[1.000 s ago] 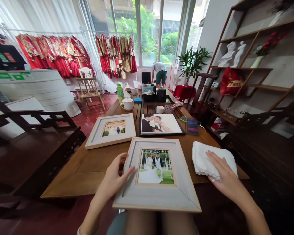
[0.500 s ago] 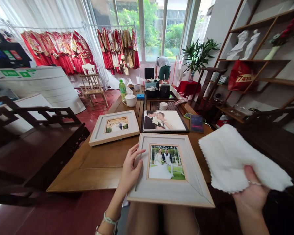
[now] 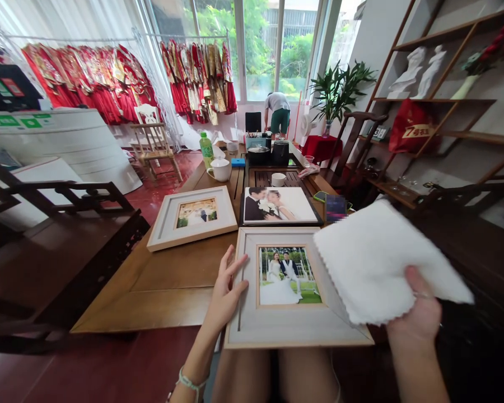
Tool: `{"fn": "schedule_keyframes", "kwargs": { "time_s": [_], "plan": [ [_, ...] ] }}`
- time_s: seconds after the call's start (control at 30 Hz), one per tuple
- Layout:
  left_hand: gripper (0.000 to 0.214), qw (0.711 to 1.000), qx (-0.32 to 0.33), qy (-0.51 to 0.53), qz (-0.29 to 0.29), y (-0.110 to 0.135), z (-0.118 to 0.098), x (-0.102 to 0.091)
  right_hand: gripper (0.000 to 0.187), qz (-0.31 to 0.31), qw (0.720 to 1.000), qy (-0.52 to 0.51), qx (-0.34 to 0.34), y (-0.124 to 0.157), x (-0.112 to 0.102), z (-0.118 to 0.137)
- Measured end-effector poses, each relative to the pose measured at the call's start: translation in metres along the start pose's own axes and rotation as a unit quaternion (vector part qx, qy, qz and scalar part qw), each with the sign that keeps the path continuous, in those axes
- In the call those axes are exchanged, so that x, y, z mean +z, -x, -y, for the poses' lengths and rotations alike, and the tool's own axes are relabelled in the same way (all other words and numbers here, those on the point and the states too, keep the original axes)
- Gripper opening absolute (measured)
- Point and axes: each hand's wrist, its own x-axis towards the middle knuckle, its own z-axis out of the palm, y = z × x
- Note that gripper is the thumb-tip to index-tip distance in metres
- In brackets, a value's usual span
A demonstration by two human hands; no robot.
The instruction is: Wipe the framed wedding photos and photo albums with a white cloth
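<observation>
Presently, left hand (image 3: 227, 288) rests, fingers apart, on the left rim of the near frame (image 3: 285, 322), which lies at the table's (image 3: 168, 302) near edge, lower end over the lap (image 3: 252, 372). Right hand (image 3: 418, 316) is clamped on the cloth (image 3: 382, 263), which overlaps the near frame's right side in view; contact cannot be told. Beyond lie a second frame (image 3: 193, 235), left, and a photo (image 3: 281, 205), centre.

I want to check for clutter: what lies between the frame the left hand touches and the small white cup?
A couple's photo with dark edging lies between that frame and the small white cup, as the head view shows.
</observation>
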Motion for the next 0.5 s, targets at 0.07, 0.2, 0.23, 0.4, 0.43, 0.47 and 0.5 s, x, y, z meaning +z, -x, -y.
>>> {"fn": "schedule_keyframes", "kwargs": {
  "time_s": [0.07,0.2,0.23,0.4,0.43,0.47,0.5],
  "plan": [
    [0.050,1.000,0.019,0.001,0.013,0.001,-0.003,0.000,0.045,-0.056,0.991,0.031,-0.119,-0.010,0.002,0.014],
    [0.048,0.998,0.040,-0.009,0.043,0.002,-0.007,0.001,0.040,0.278,0.894,0.210,-0.283,-0.030,0.022,0.019],
    [0.047,0.998,0.044,-0.013,0.045,0.003,-0.007,0.001,0.042,0.348,0.851,0.257,-0.298,-0.033,0.030,0.016],
    [0.046,0.995,0.064,-0.047,0.054,0.003,-0.004,-0.002,0.061,0.460,0.744,0.399,-0.277,-0.026,0.051,0.000],
    [0.046,0.994,0.070,-0.061,0.060,0.002,-0.004,-0.003,0.064,0.454,0.747,0.403,-0.272,-0.023,0.051,-0.002],
    [0.046,0.992,0.076,-0.077,0.070,0.001,-0.005,-0.004,0.065,0.446,0.751,0.405,-0.269,-0.021,0.050,-0.003],
    [0.046,0.989,0.080,-0.092,0.084,0.000,-0.006,-0.006,0.067,0.442,0.754,0.406,-0.268,-0.020,0.049,-0.004]
  ]
}}
